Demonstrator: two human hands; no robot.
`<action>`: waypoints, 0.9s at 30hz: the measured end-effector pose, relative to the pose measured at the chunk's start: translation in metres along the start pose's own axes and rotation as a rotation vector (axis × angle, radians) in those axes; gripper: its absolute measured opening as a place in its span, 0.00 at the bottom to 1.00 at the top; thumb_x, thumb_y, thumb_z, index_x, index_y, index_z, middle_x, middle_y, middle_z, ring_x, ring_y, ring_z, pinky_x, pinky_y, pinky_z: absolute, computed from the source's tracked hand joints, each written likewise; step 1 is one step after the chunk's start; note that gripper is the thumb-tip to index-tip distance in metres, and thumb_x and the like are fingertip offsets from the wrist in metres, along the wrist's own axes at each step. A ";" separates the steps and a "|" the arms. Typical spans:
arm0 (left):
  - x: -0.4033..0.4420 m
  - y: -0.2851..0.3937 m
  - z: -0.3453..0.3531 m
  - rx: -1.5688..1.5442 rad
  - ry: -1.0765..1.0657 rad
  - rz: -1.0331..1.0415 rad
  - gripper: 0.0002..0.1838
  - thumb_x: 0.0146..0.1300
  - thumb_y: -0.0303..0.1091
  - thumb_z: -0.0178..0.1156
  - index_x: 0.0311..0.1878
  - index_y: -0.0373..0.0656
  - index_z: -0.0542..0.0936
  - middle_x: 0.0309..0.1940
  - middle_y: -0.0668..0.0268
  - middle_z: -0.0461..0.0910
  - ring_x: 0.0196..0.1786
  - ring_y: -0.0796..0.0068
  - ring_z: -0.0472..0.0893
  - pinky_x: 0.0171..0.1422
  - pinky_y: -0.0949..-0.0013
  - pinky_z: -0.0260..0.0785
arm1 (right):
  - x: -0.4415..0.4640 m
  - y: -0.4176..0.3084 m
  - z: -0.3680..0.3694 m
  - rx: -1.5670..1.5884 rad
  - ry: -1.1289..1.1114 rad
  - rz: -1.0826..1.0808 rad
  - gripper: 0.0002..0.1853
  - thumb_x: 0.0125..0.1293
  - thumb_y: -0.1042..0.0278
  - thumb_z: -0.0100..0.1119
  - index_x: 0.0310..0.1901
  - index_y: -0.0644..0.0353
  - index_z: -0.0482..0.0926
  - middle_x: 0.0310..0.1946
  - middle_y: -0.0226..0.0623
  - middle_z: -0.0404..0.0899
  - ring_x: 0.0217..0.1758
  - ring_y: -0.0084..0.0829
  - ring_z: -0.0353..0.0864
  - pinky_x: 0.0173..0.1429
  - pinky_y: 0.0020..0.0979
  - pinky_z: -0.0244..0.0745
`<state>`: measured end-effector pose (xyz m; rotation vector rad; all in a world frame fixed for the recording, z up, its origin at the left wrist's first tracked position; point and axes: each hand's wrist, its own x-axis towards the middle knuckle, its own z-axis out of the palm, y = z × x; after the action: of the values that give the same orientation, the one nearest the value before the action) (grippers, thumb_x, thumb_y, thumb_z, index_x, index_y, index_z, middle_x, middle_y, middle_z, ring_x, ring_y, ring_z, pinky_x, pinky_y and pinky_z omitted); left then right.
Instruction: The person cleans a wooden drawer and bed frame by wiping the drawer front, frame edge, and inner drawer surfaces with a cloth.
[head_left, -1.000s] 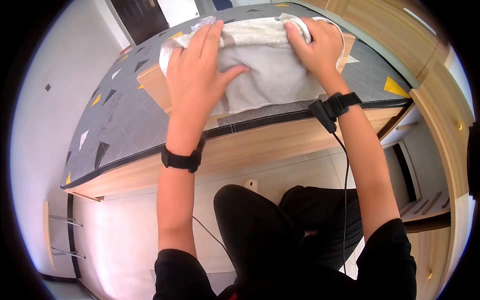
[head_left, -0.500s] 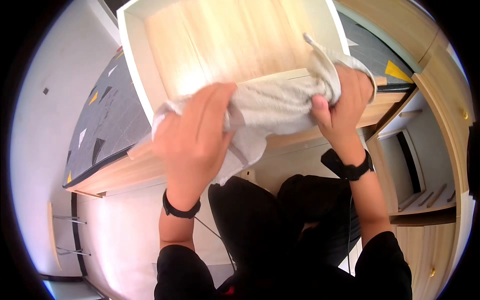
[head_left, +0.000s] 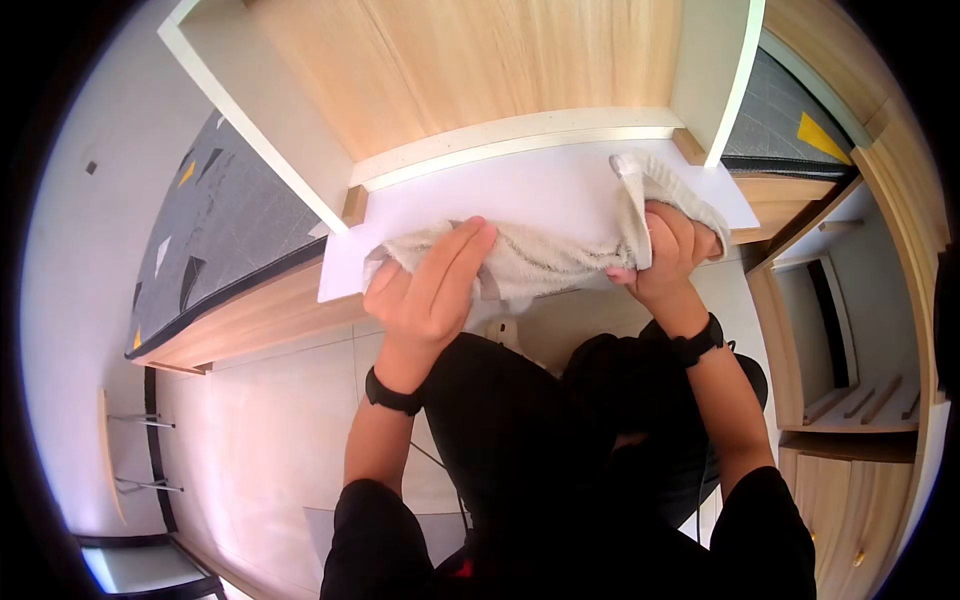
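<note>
A cream towel (head_left: 550, 262) is bunched and stretched between my two hands, along the near edge of a white panel (head_left: 500, 185). My left hand (head_left: 432, 280) grips the towel's left end, its fingers laid over the cloth. The right end is wrapped around my right hand (head_left: 672, 250), with one corner folded upward. Just beyond the towel stands a drawer-like box (head_left: 490, 60) with white sides and a wood-grain inner face, its near rim resting close to the panel.
A grey patterned mattress (head_left: 225, 220) on a wooden bed base (head_left: 250, 320) lies behind the box. To the right is an open wooden cabinet (head_left: 860, 330) with small drawers below. A folding-legged shelf (head_left: 110, 460) is by the left wall. My knees are beneath the towel.
The white panel under the box has come into view as the box stands higher and farther away. Both hands keep the towel; the left has shifted right and the towel sits lower.
</note>
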<state>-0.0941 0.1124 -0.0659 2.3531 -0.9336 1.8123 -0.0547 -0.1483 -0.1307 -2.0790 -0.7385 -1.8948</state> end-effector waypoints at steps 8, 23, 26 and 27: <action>0.019 -0.011 -0.002 0.057 0.019 0.034 0.17 0.45 0.20 0.64 0.42 0.44 0.86 0.36 0.69 0.87 0.34 0.74 0.85 0.32 0.76 0.69 | 0.030 0.009 0.008 -0.039 0.009 -0.034 0.39 0.66 0.26 0.43 0.52 0.61 0.75 0.47 0.40 0.80 0.49 0.37 0.70 0.56 0.38 0.58; 0.019 0.018 -0.005 0.171 -0.184 -0.163 0.28 0.39 0.17 0.60 0.48 0.48 0.85 0.43 0.72 0.87 0.29 0.79 0.81 0.28 0.78 0.62 | 0.010 0.031 0.020 0.015 0.024 -0.129 0.34 0.59 0.31 0.57 0.52 0.56 0.78 0.51 0.32 0.80 0.45 0.29 0.70 0.52 0.30 0.56; 0.012 0.015 -0.003 0.152 -0.144 -0.121 0.28 0.39 0.18 0.60 0.49 0.48 0.85 0.44 0.73 0.87 0.26 0.79 0.78 0.26 0.77 0.61 | 0.005 0.027 0.014 0.058 -0.035 -0.109 0.31 0.59 0.36 0.60 0.53 0.55 0.78 0.52 0.31 0.80 0.47 0.29 0.69 0.52 0.30 0.57; 0.010 0.017 -0.003 0.135 -0.145 -0.139 0.26 0.40 0.20 0.60 0.47 0.49 0.85 0.44 0.75 0.86 0.21 0.79 0.72 0.24 0.76 0.59 | 0.003 0.026 0.012 0.057 -0.027 -0.113 0.31 0.59 0.36 0.60 0.53 0.55 0.78 0.52 0.31 0.80 0.47 0.29 0.69 0.52 0.30 0.57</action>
<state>-0.1029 0.0955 -0.0617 2.5870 -0.6579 1.7236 -0.0315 -0.1635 -0.1252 -2.0724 -0.9239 -1.8822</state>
